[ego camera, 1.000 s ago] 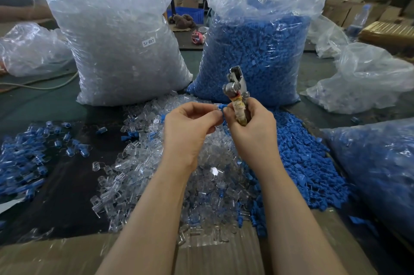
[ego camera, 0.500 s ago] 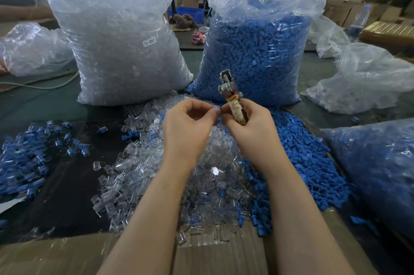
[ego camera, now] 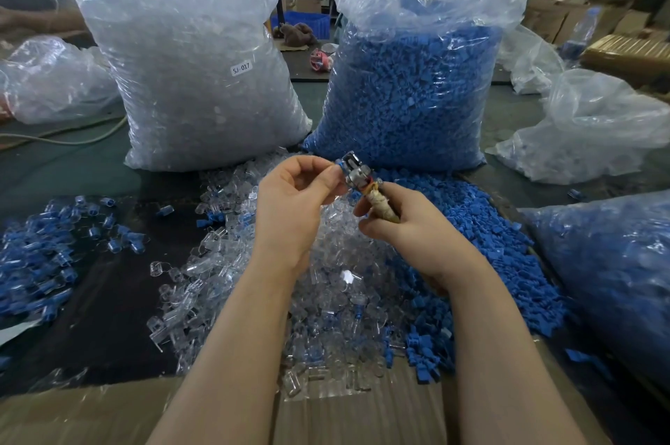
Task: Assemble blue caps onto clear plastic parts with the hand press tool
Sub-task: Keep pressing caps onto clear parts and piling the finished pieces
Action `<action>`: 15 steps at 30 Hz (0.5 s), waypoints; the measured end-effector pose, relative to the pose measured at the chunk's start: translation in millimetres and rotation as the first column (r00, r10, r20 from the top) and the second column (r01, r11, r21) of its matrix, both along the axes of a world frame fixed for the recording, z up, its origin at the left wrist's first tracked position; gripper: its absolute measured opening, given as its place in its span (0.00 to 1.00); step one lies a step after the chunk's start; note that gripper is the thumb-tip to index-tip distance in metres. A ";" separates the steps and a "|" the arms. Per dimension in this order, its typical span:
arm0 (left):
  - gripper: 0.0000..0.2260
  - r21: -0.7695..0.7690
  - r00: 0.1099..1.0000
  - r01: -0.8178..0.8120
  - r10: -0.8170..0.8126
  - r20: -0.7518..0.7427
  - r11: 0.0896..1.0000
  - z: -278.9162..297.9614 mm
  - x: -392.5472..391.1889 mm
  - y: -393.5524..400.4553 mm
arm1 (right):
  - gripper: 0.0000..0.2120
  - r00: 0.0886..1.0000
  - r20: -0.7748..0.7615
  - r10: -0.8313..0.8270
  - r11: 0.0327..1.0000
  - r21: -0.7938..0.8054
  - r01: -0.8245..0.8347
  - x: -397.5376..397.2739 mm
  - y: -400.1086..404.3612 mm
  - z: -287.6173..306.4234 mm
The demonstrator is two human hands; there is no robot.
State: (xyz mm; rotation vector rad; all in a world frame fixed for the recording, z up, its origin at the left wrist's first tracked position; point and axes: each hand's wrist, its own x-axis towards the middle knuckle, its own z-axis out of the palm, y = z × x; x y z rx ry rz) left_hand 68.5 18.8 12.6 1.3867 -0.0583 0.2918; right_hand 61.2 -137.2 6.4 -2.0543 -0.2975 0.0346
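My right hand (ego camera: 409, 230) grips the hand press tool (ego camera: 366, 187) by its tape-wrapped handle, with the metal head tilted up and to the left. My left hand (ego camera: 293, 205) pinches a small blue cap on a clear part (ego camera: 339, 165) right at the tool's metal jaw. Below my hands lies a heap of loose clear plastic parts (ego camera: 326, 299), and a heap of loose blue caps (ego camera: 482, 248) spreads to the right of it. Finished blue-and-clear pieces (ego camera: 40, 256) are scattered on the dark mat at the left.
Two tall plastic sacks stand behind the heaps: clear parts (ego camera: 195, 82) on the left, blue caps (ego camera: 409, 92) on the right. Another bag of blue pieces (ego camera: 609, 281) lies at the right edge. Crumpled clear bags (ego camera: 594, 129) sit further back. Cardboard (ego camera: 348, 415) covers the near edge.
The tool's head has tipped down and to the left, from nearly upright towards my left fingertips. My left hand now holds the small piece against the jaw. My right hand has lowered slightly.
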 end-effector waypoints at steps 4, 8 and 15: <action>0.04 -0.026 1.000 0.019 -0.018 0.002 0.999 0.2 0.1 0.2 | 0.06 1.000 0.009 0.001 1.000 -0.018 -0.001 0.5 0.1 -1.7; 0.04 -0.052 0.999 0.033 -0.033 -0.001 0.998 -0.1 0.4 1.7 | 0.10 1.000 0.016 -0.026 0.999 -0.026 0.026 1.2 2.2 -4.3; 0.04 -0.018 0.999 0.048 -0.048 -0.021 0.999 -3.9 2.3 4.1 | 0.11 0.999 0.030 -0.029 0.996 -0.081 0.031 1.6 1.7 -4.7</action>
